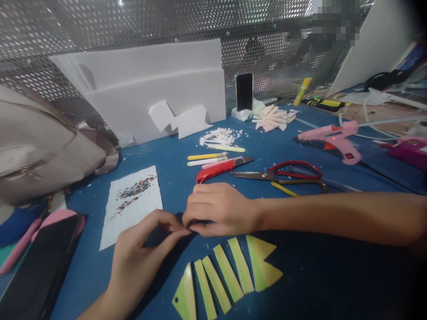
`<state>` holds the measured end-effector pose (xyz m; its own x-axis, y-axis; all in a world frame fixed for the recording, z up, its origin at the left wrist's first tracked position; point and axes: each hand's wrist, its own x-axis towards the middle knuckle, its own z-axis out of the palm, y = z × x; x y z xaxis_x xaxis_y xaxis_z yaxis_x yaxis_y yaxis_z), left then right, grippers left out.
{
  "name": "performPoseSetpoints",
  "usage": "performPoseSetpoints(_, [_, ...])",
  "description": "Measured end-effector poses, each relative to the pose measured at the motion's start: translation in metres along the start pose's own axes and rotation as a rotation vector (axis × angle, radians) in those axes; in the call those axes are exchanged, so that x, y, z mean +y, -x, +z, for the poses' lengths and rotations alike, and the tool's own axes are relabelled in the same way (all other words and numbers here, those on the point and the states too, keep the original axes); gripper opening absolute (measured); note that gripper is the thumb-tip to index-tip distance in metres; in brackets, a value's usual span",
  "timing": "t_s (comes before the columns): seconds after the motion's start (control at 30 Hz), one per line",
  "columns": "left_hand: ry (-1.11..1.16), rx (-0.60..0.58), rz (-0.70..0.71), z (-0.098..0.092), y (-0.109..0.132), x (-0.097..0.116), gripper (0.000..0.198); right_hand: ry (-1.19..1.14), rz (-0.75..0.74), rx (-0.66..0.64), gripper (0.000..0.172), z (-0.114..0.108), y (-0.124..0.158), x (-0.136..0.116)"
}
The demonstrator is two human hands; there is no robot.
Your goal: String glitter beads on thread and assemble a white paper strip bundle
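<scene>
My left hand (147, 244) and my right hand (220, 211) meet over the blue tabletop, their fingertips pinched together and touching. Whatever lies between the fingers is too small or too hidden to make out. Just below them is a fish cut into separate pieces: a green-yellow head (185, 295) with a black eye dot, several narrow body strips (228, 273) and a forked tail (263, 266). Left of my hands a white paper sheet (133, 213) bears scattered multicoloured sequins or beads (136, 189). A red utility knife (216, 170) lies right above my right hand.
Scissors (256, 175), several markers (207, 156) and white scraps (222, 137) lie beyond my hands. A pink glue gun (343, 140) rests at right, cord trailing. White boards (150, 84) lean at the back near a propped phone (244, 91). A bag (43, 146) and a black phone (40, 271) occupy the left.
</scene>
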<state>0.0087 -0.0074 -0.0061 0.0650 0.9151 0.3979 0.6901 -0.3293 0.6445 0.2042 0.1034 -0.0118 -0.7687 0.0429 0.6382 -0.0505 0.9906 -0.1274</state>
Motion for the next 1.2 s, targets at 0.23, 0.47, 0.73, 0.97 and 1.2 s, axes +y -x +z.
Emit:
performPoseSetpoints(0.23, [0.013,0.024,-0.036,0.001,-0.002,0.004,0.014,-0.029,0.040,0.001,0.014,-0.001,0.001,0.000])
performPoseSetpoints(0.47, [0.104,0.235,-0.119,-0.005,-0.006,-0.001,0.008,-0.204,0.278,0.071,0.008,-0.003,0.002,0.002])
performPoseSetpoints(0.73, [0.114,0.302,-0.090,-0.004,-0.003,-0.002,0.012,-0.270,0.394,0.156,0.014,-0.007,0.001,0.001])
performPoseSetpoints(0.97, [0.065,0.074,-0.008,-0.003,0.002,-0.006,0.015,-0.292,0.185,0.006,0.014,-0.005,0.002,0.004])
performPoseSetpoints(1.2, [-0.012,-0.006,0.015,-0.006,-0.004,-0.001,0.010,-0.279,0.148,-0.012,0.011,-0.004,0.003,0.006])
